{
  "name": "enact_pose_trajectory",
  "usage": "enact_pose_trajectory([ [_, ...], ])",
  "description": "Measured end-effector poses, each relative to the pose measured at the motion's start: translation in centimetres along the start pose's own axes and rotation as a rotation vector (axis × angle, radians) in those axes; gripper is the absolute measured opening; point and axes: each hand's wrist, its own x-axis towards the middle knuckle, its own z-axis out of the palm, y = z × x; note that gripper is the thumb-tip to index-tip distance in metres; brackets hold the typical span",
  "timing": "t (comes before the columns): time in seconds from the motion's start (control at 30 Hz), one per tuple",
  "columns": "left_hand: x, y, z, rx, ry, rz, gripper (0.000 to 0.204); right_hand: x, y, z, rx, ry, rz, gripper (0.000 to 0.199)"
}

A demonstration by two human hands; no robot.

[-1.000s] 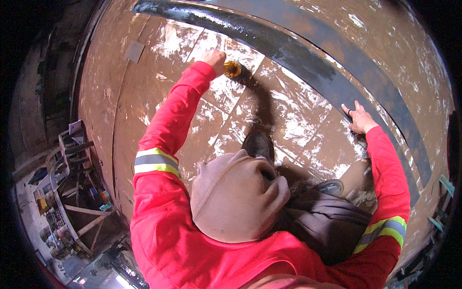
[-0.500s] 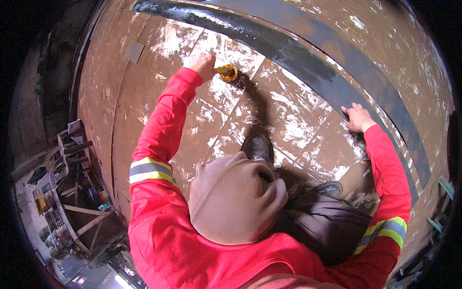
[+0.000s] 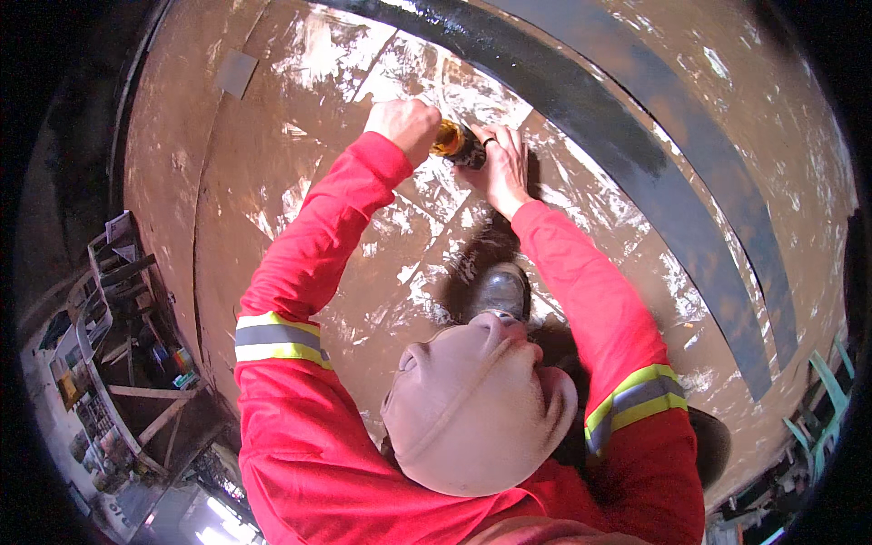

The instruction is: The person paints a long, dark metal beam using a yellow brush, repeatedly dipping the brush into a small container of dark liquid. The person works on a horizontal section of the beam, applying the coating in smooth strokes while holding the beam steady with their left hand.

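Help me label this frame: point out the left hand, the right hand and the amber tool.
left hand [image 3: 402, 123], head view, on the knuckles of the fist.
right hand [image 3: 501, 163], head view, on its back.
amber tool [image 3: 449, 139], head view, on its amber body.

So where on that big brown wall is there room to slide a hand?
Bare brown panel lies left of the red left sleeve, and more between the right sleeve and the dark band. It is crowded where both hands meet around the small amber tool.
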Motion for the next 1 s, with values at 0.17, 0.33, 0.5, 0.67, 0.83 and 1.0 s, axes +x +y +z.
enact_pose_trajectory([
  [0.17,0.3,0.1,0.4,-0.041,-0.034,0.027,0.006,0.7,-1.0,2.3,-0.005,0.073,0.014,0.067],
  [0.33,0.1,-0.8,0.6,-0.117,-0.044,-0.007,0.007,0.6,-1.0,2.3,-0.043,0.088,0.016,0.068],
  [0.5,-3.4,-2.3,-2.2,-0.182,-0.018,-0.095,0.017,1.0,-1.7,2.3,0.012,0.098,0.045,0.065],
  [0.67,-7.4,-1.9,-3.9,-0.419,0.054,-0.19,0.023,-0.4,-1.2,1.8,-0.011,0.117,0.091,0.065],
  [0.83,-10.2,-0.9,-1.3,-0.677,0.078,-0.369,0.017,-1.4,-0.9,0.8,-0.023,0.128,0.058,0.068],
  [1.0,-12.2,0.6,4.4,-1.093,0.257,-0.488,0.021,-1.7,-0.3,0.9,-0.005,0.139,0.068,0.066],
])
